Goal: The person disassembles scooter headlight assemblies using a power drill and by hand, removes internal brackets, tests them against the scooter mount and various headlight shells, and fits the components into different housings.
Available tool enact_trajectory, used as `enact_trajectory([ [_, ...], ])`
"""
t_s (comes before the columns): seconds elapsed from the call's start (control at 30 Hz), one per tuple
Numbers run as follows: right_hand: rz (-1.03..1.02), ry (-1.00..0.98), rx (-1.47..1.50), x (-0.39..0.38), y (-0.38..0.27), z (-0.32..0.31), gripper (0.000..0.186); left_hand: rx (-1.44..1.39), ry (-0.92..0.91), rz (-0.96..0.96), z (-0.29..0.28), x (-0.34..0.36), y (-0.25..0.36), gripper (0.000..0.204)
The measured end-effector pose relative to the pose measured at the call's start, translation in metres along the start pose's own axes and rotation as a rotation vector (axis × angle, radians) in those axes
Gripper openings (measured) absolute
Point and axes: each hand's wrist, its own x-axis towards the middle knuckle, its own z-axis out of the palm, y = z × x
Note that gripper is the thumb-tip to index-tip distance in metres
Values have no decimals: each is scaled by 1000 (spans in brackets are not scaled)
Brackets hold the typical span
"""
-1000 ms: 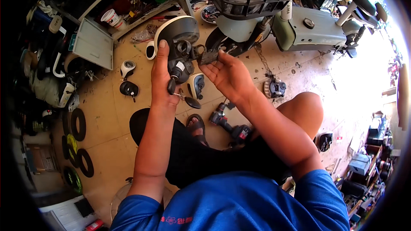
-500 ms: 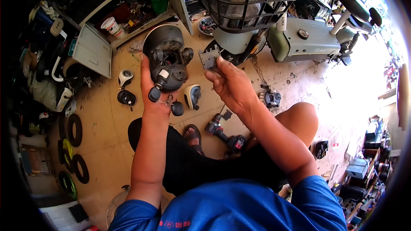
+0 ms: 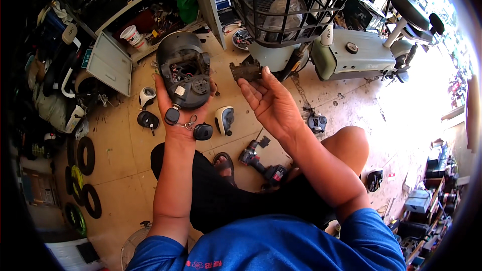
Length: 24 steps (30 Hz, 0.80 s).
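Note:
My left hand [image 3: 200,113] supports a black, rounded plastic housing [image 3: 173,52] from below, thumb along its left side. Wires show inside its open middle. From a key at its near end hang a ring and two black key fobs [image 3: 203,131]. To the right, apart from the housing, my right hand [image 3: 275,101] pinches a small, dark flat plate [image 3: 245,72] with a notched edge between thumb and fingers. Beneath my hands, a white-and-black shell piece [image 3: 225,120] lies on the floor. A cordless drill [image 3: 258,164] rests by my foot.
An electric scooter [image 3: 359,52] with a black front basket [image 3: 296,20] stands ahead. Left of it is a cabinet [image 3: 110,62] with its doors ajar. Several tyres [image 3: 86,155] lie at the left. Small parts, including a black one [image 3: 374,180], dot the floor.
The housing has tilted and shifted slightly left, showing more of its inside. My right hand has turned the plate, so its broad grey face now looks dark and narrower.

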Motion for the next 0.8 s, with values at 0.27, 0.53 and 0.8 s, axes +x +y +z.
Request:
enact_trajectory([
  [0.27, 0, -14, -16, 1, -1, -2, 27, 57, 11, 14, -1, -1, 4, 84],
  [0.53, -183, -38, -255, -2, 0, 4, 53, 53, 81, 60, -7, 1, 8, 84],
  [0.8, -191, -44, -284, -5, -3, 5, 55, -29, 60, 127, -25, 6, 26, 75],
])
